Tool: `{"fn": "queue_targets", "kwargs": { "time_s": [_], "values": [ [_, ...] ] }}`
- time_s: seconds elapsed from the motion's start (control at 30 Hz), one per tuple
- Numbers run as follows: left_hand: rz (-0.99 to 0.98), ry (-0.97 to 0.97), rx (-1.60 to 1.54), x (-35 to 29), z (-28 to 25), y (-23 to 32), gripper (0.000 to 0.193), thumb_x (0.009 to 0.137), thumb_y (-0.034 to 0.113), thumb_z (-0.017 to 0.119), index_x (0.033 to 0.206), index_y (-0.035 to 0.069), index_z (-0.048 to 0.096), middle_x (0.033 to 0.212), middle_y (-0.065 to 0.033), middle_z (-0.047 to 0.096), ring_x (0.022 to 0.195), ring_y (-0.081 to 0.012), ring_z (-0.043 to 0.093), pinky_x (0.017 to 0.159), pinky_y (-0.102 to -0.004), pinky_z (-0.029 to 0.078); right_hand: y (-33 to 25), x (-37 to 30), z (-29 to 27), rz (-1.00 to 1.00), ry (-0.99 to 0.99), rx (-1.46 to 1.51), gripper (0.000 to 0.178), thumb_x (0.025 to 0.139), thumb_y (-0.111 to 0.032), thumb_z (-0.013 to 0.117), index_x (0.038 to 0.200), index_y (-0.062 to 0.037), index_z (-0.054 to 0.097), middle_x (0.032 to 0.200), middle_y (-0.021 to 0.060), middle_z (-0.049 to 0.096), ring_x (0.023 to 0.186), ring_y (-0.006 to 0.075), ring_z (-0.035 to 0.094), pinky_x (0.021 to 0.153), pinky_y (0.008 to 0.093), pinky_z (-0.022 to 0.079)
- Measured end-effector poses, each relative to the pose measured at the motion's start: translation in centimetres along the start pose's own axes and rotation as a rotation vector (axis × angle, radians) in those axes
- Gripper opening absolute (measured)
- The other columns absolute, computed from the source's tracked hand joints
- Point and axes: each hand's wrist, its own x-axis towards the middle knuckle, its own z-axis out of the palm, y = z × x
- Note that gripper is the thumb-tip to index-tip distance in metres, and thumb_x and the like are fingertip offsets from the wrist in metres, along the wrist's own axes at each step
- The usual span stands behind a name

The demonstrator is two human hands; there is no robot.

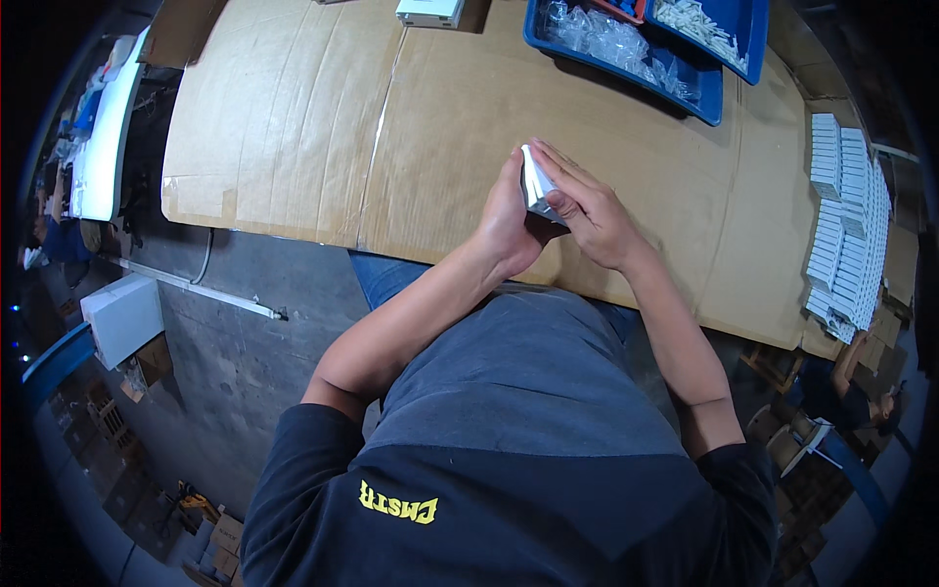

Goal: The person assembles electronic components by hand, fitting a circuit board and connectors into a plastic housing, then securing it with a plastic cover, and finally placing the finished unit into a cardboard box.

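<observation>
Between my two hands is a small white box (537,184), held above the near part of the cardboard-covered table. My left hand (509,220) wraps its left side, with the thumb up along the edge. On the other side my right hand (594,217) presses against it, fingers stretched over the top and thumb bent across the near face. The fingers cover much of the box, so its far side is hidden.
Cardboard (469,108) covers the table. At the back right stand blue trays (626,73) of clear plastic pieces and small white parts. Stacked white boxes (841,225) line the right edge. Another white box (430,12) lies at the back. A person (851,396) sits at far right.
</observation>
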Motion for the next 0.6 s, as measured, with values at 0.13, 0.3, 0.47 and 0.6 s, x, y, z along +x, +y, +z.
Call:
{"fn": "queue_targets", "kwargs": {
  "time_s": [0.13, 0.3, 0.47, 0.6],
  "values": [
    [0.045, -0.054, 0.037, -0.6, 0.4, 0.7, 0.058, 0.11, 0.055, 0.031, 0.145, 0.013, 0.049, 0.135, -0.0106, 0.06, 0.124, -0.0277, 0.059, 0.105, -0.0498, 0.049, -0.8, 0.0, -0.5, -0.049, 0.019, -0.047, 0.056, 0.107, -0.038, 0.052, 0.154, -0.007, 0.048, 0.162, 0.0151, 0.042, 0.153, 0.032, 0.034, 0.126, 0.0457, 0.022],
    [0.05, -0.071, 0.146, -1.8, 0.8, 1.7, 0.056, 0.109, 0.052, 0.04, 0.147, 0.012, 0.05, 0.137, -0.0085, 0.06, 0.125, -0.0238, 0.06, 0.105, -0.044, 0.049, -1.4, -0.4, -0.7, -0.062, 0.07, -0.104, 0.067, 0.103, -0.037, 0.06, 0.16, -0.0094, 0.037, 0.169, 0.0099, 0.03, 0.157, 0.031, 0.025, 0.128, 0.0478, 0.013],
    [0.241, -0.13, 0.439, -3.0, 0.7, 1.7, 0.052, 0.109, 0.042, 0.051, 0.142, 0.002, 0.054, 0.13, -0.0124, 0.064, 0.121, -0.0204, 0.062, 0.101, -0.0374, 0.051, -2.0, -1.2, 1.1, 0.118, 0.491, 0.422, 0.102, 0.074, -0.01, 0.093, 0.157, -0.0008, 0.035, 0.158, 0.0219, 0.043, 0.147, 0.0271, 0.042, 0.12, 0.0447, 0.037],
    [0.366, -0.187, 0.623, -3.4, 0.1, 1.9, 0.042, 0.106, 0.031, 0.062, 0.132, -0.002, 0.063, 0.112, -0.0067, 0.071, 0.103, -0.0119, 0.065, 0.09, -0.0295, 0.054, -2.1, -2.3, 0.6, 0.394, 0.323, 0.75, 0.058, 0.087, -0.004, 0.082, 0.137, 0.0013, 0.054, 0.121, 0.0081, 0.067, 0.111, 0.0174, 0.067, 0.097, 0.0327, 0.058]
  ]
}}
